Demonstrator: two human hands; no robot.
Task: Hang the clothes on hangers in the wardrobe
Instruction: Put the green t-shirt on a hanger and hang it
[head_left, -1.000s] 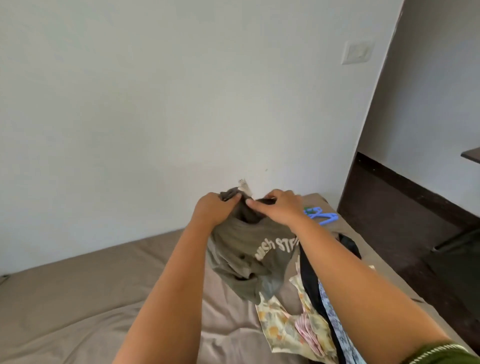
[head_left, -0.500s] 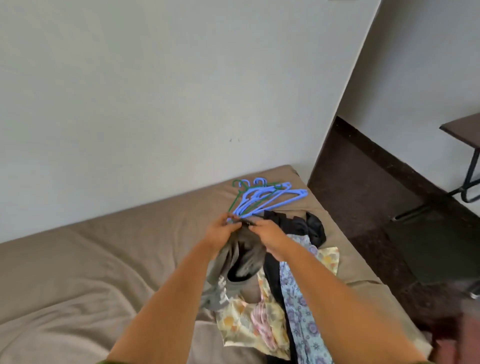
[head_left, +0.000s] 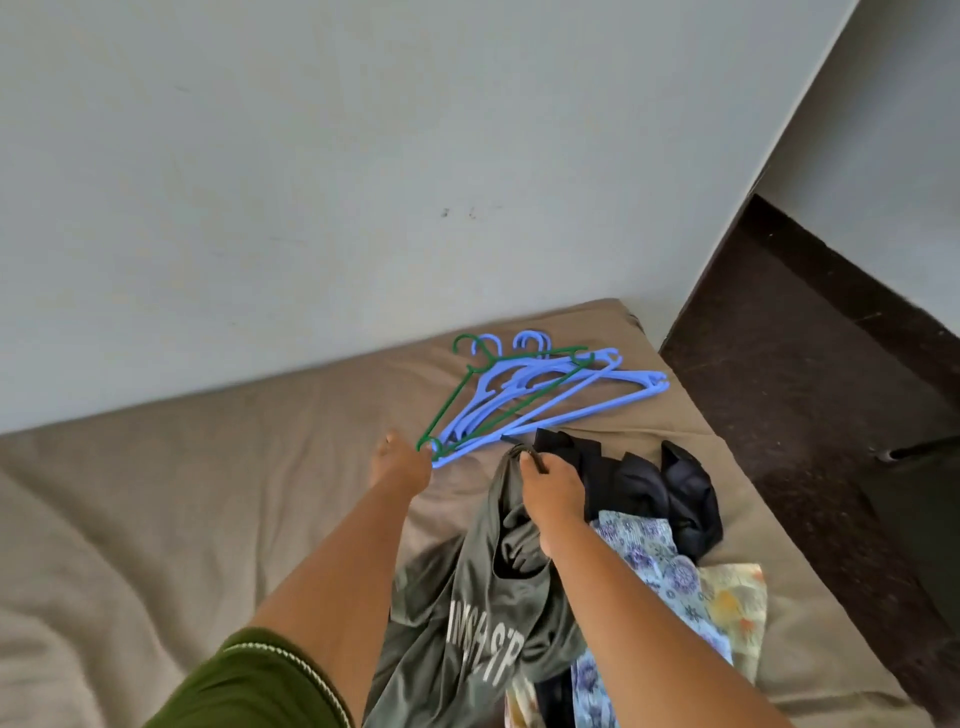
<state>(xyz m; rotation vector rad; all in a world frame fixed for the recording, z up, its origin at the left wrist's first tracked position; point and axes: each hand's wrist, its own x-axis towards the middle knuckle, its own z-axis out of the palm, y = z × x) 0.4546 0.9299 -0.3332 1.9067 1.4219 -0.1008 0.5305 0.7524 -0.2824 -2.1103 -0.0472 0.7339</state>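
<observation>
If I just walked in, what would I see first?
The fan of bright blue plastic hangers, with one green hanger among them, lies on the brown bed by the grey wall. The left hand reaches to their near tips, while the right hand grips an olive-grey T-shirt with white letters. Beside it lie black and flowery clothes.

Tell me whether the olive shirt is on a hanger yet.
Not yet. The olive shirt hangs bunched from the right hand; the hangers lie on the bed.
</observation>
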